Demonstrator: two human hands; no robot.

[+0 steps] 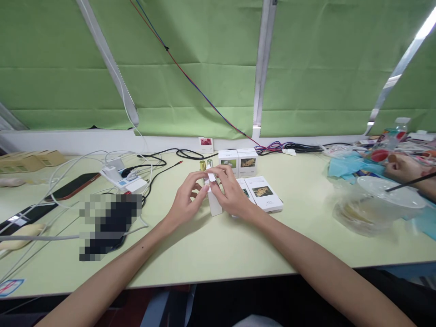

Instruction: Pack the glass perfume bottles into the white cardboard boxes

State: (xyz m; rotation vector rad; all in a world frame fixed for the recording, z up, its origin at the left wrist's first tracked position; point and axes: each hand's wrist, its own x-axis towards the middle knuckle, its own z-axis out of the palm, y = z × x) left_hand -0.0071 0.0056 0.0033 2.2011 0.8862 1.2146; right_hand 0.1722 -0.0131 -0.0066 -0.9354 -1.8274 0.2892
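A narrow white carton stands upright on the table with a flap raised at its top. The thumb and fingertips of my left hand close on the carton's upper left side. From the right, my right hand pinches the flap at the top, its fingers bent over it. Just behind the fingers rise a gold cap and a silver cap; what they sit on is mostly hidden. Flat white boxes with a flower picture lie right of my right hand, one partly covered by it.
Two upright white boxes and a small picture card stand behind. Cables, a power strip and phones spread over the left side. At right are a lidded plastic bowl, blue cloth and another person's hand.
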